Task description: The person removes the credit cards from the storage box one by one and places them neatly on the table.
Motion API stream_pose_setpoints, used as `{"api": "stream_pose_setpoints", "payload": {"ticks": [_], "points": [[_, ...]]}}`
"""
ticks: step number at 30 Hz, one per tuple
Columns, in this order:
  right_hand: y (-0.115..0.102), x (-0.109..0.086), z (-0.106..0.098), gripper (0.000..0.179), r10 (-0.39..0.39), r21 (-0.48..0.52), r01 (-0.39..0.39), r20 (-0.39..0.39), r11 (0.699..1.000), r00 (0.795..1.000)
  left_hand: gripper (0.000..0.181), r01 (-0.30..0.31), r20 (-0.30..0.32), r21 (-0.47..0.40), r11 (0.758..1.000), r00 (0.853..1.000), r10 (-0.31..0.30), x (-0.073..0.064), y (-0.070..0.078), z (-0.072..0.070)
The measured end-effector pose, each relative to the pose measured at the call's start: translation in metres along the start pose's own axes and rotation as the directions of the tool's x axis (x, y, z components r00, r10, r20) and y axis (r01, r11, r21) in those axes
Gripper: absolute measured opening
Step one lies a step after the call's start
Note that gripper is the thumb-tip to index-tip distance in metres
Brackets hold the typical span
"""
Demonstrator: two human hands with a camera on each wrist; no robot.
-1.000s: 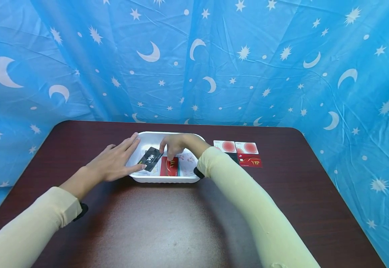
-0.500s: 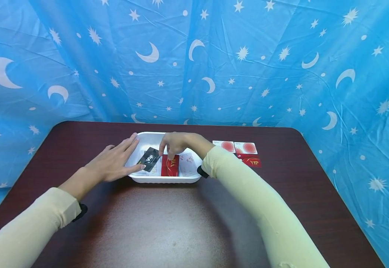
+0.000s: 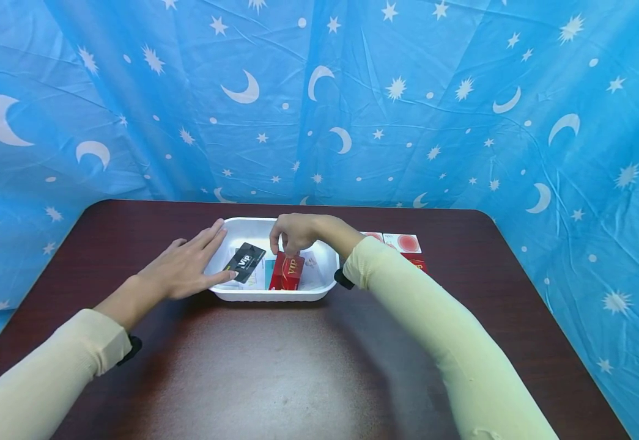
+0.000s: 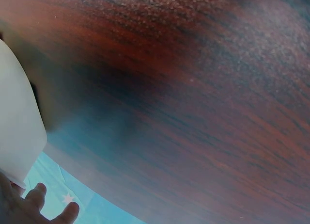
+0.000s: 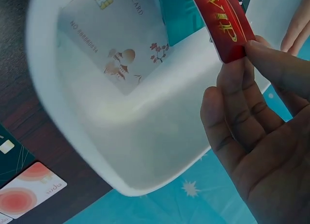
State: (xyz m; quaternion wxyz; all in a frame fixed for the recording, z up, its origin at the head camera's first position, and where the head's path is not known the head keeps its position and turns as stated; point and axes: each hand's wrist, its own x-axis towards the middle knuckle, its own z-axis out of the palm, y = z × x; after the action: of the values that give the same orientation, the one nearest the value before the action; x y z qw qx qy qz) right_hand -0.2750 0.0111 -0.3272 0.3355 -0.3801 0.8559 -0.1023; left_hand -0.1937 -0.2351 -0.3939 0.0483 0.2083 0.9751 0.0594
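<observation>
Curtained-off workspace: starry drape (image 3: 319, 110), table (image 3: 253, 360)

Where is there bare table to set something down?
The widest bare stretch of the table is in front of the white tray, between the sleeves. Another lies right of the red-circle cards outside the tray. The tray is crowded: the left hand lies at its left end by the black VIP card, and the right hand pinches the red VIP card.
</observation>
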Motion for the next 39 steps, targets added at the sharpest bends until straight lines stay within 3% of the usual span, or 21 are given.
{"api": "stream_pose_setpoints", "payload": {"ticks": [10, 18, 28, 39], "points": [[0.005, -0.016, -0.004, 0.016, 0.014, 0.047, -0.014, -0.005, 0.999, 1.000, 0.099, 0.009, 0.005, 0.007, 1.000, 1.000, -0.009, -0.001, 0.001, -0.001], [0.011, -0.040, -0.009, 0.017, -0.041, 0.042, 0.045, -0.089, 0.998, 0.995, 0.098, -0.001, 0.001, 0.004, 1.000, 1.000, 0.001, -0.003, 0.002, -0.001], [0.030, -0.081, -0.015, 0.012, -0.091, 0.165, 0.126, -0.207, 0.978, 0.974, 0.098, -0.009, -0.002, 0.005, 1.000, 1.000, 0.009, -0.001, 0.000, -0.001], [0.050, -0.112, -0.014, 0.013, -0.033, 0.248, 0.105, -0.276, 0.963, 0.961, 0.097, -0.008, -0.006, -0.005, 1.000, 1.000, 0.008, -0.002, 0.001, -0.001]]}}
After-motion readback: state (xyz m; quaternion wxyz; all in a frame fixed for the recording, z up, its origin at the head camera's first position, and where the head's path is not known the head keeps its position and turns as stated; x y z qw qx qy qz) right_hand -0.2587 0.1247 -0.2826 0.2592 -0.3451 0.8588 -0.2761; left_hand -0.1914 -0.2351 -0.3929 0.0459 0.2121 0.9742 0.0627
